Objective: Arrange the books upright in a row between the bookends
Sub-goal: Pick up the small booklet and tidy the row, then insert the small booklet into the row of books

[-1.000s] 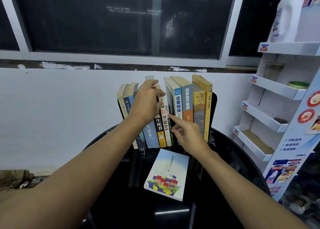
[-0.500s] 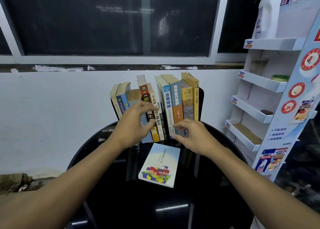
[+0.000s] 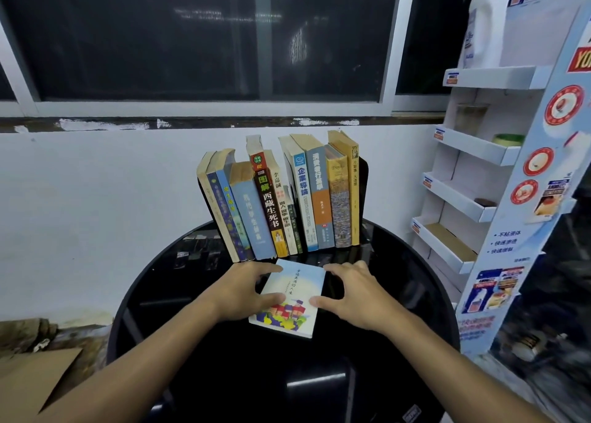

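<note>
A row of several books [image 3: 281, 199] stands on the round black table [image 3: 150, 278], with the left ones leaning left. The black right bookend [image 3: 363, 192] shows behind the last yellow book; the left bookend is mostly hidden. In front of the row a light-blue paperback [image 3: 294, 290] lies flat, cover up. My left hand [image 3: 243, 290] holds its left edge, thumb on the cover. At the right edge my right hand [image 3: 355, 294] holds it the same way.
A white cardboard display shelf [image 3: 463, 205] stands close at the right, with a white bottle [image 3: 486, 23] on top. A white wall and a dark window are behind the table. Brown cardboard [image 3: 32, 378] lies at the lower left.
Both hands have come down from the standing books to the flat paperback and now hold its two sides. The row stands on its own.
</note>
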`<state>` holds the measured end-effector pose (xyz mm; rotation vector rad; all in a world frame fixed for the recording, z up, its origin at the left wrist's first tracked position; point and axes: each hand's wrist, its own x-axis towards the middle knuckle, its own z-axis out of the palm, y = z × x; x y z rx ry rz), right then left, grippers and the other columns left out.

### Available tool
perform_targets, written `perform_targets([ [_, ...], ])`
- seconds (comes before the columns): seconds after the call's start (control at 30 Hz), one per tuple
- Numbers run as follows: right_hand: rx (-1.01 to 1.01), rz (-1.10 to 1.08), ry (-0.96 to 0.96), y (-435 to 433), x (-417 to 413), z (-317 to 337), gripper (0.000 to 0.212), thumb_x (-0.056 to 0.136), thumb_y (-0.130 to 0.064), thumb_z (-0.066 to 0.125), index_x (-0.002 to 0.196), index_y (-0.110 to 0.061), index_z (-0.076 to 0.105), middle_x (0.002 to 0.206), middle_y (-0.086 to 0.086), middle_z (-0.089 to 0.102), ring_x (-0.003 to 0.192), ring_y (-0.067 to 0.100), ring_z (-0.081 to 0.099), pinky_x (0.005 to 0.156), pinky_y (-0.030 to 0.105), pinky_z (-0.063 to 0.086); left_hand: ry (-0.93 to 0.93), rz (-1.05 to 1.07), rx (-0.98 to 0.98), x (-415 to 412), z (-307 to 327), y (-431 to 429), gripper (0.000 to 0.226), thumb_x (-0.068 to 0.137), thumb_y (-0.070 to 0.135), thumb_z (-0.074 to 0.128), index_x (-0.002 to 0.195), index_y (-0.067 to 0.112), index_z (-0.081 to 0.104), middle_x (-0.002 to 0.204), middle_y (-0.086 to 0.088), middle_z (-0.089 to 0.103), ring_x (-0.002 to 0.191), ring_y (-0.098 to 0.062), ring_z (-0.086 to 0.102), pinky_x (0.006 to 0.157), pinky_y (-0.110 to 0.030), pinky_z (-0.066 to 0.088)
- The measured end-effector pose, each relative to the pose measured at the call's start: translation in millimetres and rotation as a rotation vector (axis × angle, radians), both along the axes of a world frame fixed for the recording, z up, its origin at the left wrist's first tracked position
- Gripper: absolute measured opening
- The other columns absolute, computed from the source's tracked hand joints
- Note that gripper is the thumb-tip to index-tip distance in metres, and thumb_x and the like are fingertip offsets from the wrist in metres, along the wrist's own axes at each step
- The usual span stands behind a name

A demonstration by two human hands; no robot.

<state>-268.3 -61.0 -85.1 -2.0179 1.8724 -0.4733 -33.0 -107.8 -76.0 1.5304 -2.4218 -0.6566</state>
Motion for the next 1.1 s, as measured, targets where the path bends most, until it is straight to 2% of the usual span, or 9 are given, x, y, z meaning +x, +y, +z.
perform_targets([
  [0.2, 0.034, 0.037, -0.024, -2, 3, -3, 0.082, 0.088, -0.055, 0.069, 0.155, -0.029, 0.031, 0.15, -0.003, 0.037, 0.142, 0.022, 0.024, 0.117, 0.042, 0.025, 0.026, 0.009, -0.005, -4, -10, -2, 0.067, 0.086, 0.052, 0.072, 0.146, 0.032, 0.05, 0.148, 0.006, 0.051, 0.126, -0.014, 0.055, 0.101, -0.029, 0.05],
  [0.3, 0.013, 0.044, -0.109, -6, 2, -12, 0.085, 0.081, -0.059, 0.074, 0.152, -0.031, 0.035, 0.142, -0.009, 0.042, 0.141, 0.015, 0.027, 0.118, 0.044, 0.029, 0.067, 0.029, -0.055, -6, -14, -1, 0.061, 0.088, 0.046, 0.072, 0.143, 0.03, 0.054, 0.146, 0.006, 0.054, 0.12, -0.011, 0.057, 0.096, -0.025, 0.051],
  [0.4, -0.003, 0.034, -0.181, -9, 0, -15, 0.089, 0.077, -0.054, 0.08, 0.151, -0.033, 0.037, 0.138, -0.012, 0.043, 0.136, 0.01, 0.034, 0.115, 0.038, 0.035, 0.124, 0.057, -0.066, -7, -17, -1, 0.057, 0.088, 0.043, 0.073, 0.141, 0.029, 0.056, 0.144, 0.007, 0.055, 0.115, -0.01, 0.059, 0.094, -0.023, 0.052],
  [0.53, -0.031, 0.042, -0.306, -11, 3, -13, 0.089, 0.075, -0.037, 0.088, 0.15, -0.025, 0.041, 0.134, -0.014, 0.04, 0.116, 0.006, 0.051, 0.097, 0.024, 0.051, 0.21, 0.114, -0.075, -9, -17, 0, 0.052, 0.088, 0.037, 0.075, 0.137, 0.027, 0.06, 0.134, 0.007, 0.061, 0.107, -0.008, 0.062, 0.088, -0.018, 0.053],
  [0.67, -0.118, 0.014, -0.403, -13, 9, -6, 0.085, 0.077, -0.019, 0.087, 0.149, -0.022, 0.043, 0.134, -0.015, 0.037, 0.099, 0.004, 0.062, 0.08, 0.026, 0.06, 0.323, 0.164, -0.107, -6, -12, 1, 0.051, 0.086, 0.031, 0.078, 0.135, 0.026, 0.062, 0.111, 0.012, 0.061, 0.093, -0.002, 0.065, 0.075, -0.013, 0.055],
  [0.8, -0.216, -0.029, -0.42, -14, 12, 12, 0.086, 0.079, -0.022, 0.086, 0.15, -0.029, 0.04, 0.132, -0.014, 0.038, 0.091, 0.002, 0.064, 0.07, 0.023, 0.061, 0.367, 0.162, -0.16, -5, -4, 1, 0.051, 0.084, 0.031, 0.08, 0.133, 0.033, 0.063, 0.121, 0.008, 0.059, 0.094, -0.004, 0.065, 0.08, -0.018, 0.057],
  [0.93, -0.25, -0.027, -0.458, -15, 16, 31, 0.095, 0.078, -0.026, 0.087, 0.155, -0.032, 0.032, 0.127, -0.014, 0.053, 0.102, 0.005, 0.065, 0.092, 0.036, 0.058, 0.423, 0.154, -0.226, -5, 9, -3, 0.048, 0.084, 0.03, 0.081, 0.129, 0.037, 0.065, 0.121, 0.009, 0.056, 0.093, 0.0, 0.062, 0.076, -0.01, 0.051],
  [1.0, -0.261, -0.01, -0.499, -15, 16, 41, 0.094, 0.078, -0.023, 0.086, 0.154, -0.032, 0.032, 0.111, -0.016, 0.062, 0.1, 0.006, 0.067, 0.09, 0.036, 0.059, 0.443, 0.144, -0.249, -8, 16, -5, 0.048, 0.085, 0.029, 0.08, 0.13, 0.036, 0.065, 0.121, 0.008, 0.056, 0.091, 0.002, 0.062, 0.071, -0.004, 0.048],
  [1.1, -0.335, 0.019, -0.518, -14, 15, 55, 0.084, 0.078, -0.019, 0.086, 0.147, -0.032, 0.04, 0.104, -0.009, 0.065, 0.085, 0.008, 0.07, 0.081, 0.034, 0.061, 0.469, 0.135, -0.268, -11, 26, -8, 0.048, 0.086, 0.029, 0.079, 0.131, 0.036, 0.064, 0.122, 0.008, 0.056, 0.093, 0.001, 0.064, 0.068, -0.003, 0.047],
])
